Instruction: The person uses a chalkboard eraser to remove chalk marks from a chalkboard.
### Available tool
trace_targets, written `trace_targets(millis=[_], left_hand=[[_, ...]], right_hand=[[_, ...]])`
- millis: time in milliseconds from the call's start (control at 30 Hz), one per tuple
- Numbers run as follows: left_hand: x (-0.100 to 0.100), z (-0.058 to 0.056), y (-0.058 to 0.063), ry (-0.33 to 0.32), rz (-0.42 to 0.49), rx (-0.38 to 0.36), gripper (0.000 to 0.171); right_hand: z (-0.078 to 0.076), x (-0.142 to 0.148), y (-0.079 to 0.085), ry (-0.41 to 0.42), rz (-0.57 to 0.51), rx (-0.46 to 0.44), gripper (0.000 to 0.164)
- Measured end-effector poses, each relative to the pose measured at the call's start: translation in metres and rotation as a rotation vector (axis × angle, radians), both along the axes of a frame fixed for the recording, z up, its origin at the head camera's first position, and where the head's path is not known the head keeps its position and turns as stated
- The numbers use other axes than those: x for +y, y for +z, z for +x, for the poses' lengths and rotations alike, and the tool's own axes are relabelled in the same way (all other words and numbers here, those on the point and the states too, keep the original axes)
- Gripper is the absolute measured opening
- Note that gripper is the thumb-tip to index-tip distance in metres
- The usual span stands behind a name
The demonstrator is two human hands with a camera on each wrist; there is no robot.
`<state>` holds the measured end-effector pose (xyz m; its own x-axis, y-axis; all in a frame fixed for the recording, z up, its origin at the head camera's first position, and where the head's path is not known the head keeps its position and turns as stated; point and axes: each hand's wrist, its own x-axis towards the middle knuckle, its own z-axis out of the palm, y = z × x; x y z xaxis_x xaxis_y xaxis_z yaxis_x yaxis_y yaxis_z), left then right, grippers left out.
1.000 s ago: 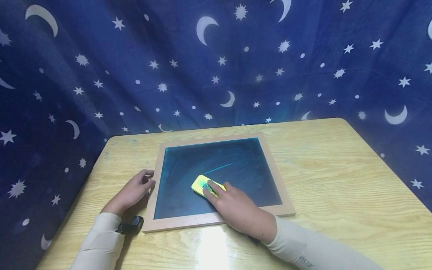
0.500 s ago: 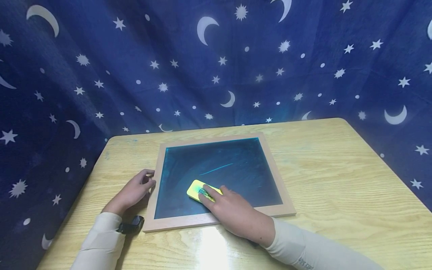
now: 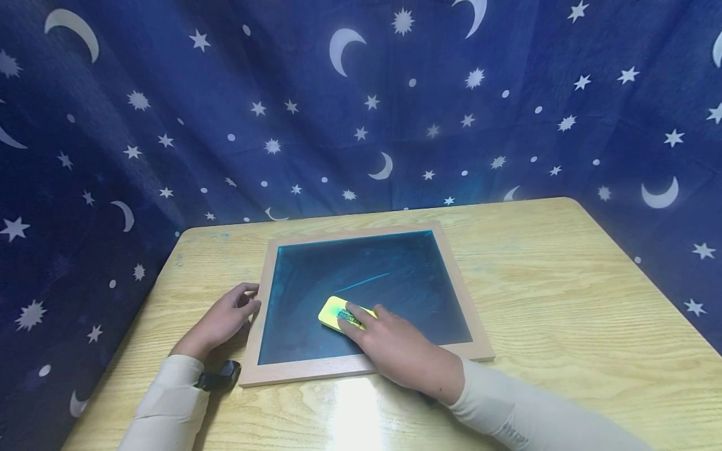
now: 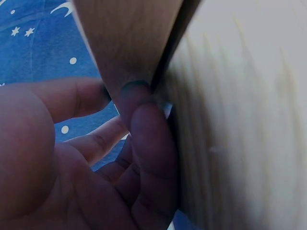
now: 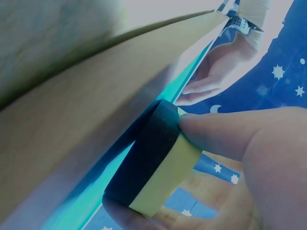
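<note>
In the head view a wood-framed chalkboard (image 3: 395, 257) lies on the table. A thin blue chalk line (image 3: 362, 282) crosses its dark surface. My right hand (image 3: 395, 351) grips a yellow chalkboard eraser (image 3: 334, 311) by its sides, low on the board. The right wrist view shows the eraser's dark felt (image 5: 146, 153) against the board, with the thumb on its near side. My left hand (image 3: 222, 319) holds the left edge of the frame. In the left wrist view its thumb and curled fingers touch the frame's wooden edge (image 4: 129, 43); part of that contact is hidden.
The wooden table (image 3: 564, 300) extends to the right of the board and in front of it. Behind and to the left hangs a blue curtain (image 3: 316, 100) with moons and stars. A dark band (image 3: 220, 376) is around the left wrist.
My right hand slid the eraser down and left, then back up and right, near its place a second ago. The left hand and the board have stayed put.
</note>
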<state>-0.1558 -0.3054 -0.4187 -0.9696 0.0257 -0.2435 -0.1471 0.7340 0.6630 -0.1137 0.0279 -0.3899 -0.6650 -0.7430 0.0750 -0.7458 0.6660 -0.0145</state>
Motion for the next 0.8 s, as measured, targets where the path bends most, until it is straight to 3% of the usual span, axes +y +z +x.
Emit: trace_targets(millis=[800], left_hand=[[0.001,0.002,0.000,0.003,0.000,-0.005,0.051]], right_hand=[[-0.034,0.047,0.000,-0.103,-0.047,0.008,0.053]])
